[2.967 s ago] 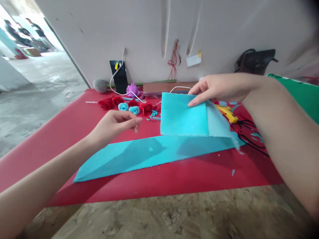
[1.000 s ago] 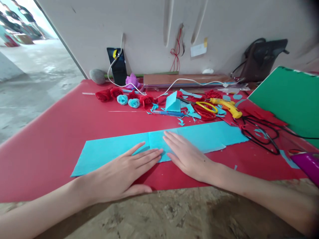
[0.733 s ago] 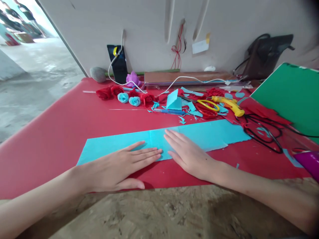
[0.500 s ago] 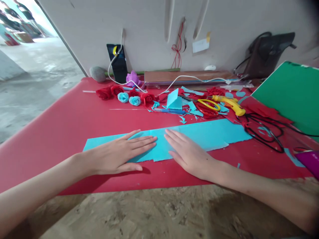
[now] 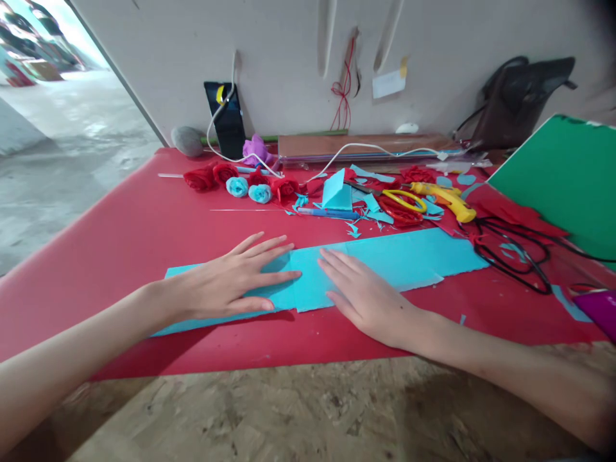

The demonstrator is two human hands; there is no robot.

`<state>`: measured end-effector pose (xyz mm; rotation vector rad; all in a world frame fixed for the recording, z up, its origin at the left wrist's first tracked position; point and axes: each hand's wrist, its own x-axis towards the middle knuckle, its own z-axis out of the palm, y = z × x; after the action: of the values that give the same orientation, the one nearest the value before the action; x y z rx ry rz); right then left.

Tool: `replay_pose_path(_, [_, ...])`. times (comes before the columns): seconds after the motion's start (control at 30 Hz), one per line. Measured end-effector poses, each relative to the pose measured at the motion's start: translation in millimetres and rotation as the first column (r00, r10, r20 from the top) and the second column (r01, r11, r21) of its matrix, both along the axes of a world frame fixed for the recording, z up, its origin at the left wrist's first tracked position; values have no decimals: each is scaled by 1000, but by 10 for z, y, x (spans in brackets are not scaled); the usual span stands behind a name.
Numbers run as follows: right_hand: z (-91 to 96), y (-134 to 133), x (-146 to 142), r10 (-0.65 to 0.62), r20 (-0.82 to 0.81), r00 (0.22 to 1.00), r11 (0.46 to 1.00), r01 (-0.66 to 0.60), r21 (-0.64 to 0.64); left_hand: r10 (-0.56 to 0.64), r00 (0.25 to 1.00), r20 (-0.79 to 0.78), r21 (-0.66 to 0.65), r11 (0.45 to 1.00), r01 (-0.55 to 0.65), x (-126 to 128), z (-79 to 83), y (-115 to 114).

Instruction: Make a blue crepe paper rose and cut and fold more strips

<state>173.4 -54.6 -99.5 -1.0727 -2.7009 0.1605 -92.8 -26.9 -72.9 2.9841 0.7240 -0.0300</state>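
A long strip of light-blue paper (image 5: 423, 253) lies flat across the red tabletop sheet (image 5: 120, 231), with a crease near its middle and a ragged lower edge. My left hand (image 5: 235, 277) is over the strip's left part, palm down with its fingers spread. On the strip's middle, my right hand (image 5: 366, 292) lies flat with its fingers stretched to the left. Neither hand grips anything. My left hand and wrist cover some of the strip's left end.
Behind the strip lie red paper roses (image 5: 199, 179), blue paper roses (image 5: 260, 194), a blue pen (image 5: 327, 213), yellow-handled scissors (image 5: 404, 201) and a yellow glue gun (image 5: 452, 200) with a coiled black cord. A phone (image 5: 225, 120) leans on the wall. A green board (image 5: 568, 186) stands right.
My left hand has moved slightly up and its fingers have spread apart, uncovering the strip's lower left edge. My right hand stays in place.
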Motion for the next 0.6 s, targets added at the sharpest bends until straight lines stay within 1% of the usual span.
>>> replay_pose_path(0.07, [2, 0, -3, -3, -4, 1000, 1000, 3, -5, 23, 1000, 16, 16, 1000, -24, 81, -12, -16])
replay_pose_path(0.17, [-1, 5, -3, -6, -11, 1000, 1000, 6, -12, 65, 998, 15, 4, 998, -65, 217, -67, -26])
replay_pose_path(0.3, [-8, 7, 3, -5, -13, 1000, 1000, 5, -10, 160, 987, -4, 3, 987, -160, 345, -149, -21])
replay_pose_path(0.47, [-11, 4, 5, -3, -24, 1000, 1000, 3, -8, 235, 970, -60, -21, 971, -237, 428, -140, -99])
replay_pose_path(0.6, [-1, 5, 2, -8, -25, 1000, 1000, 7, -28, 298, 954, -24, -14, 955, -298, 444, -131, -157])
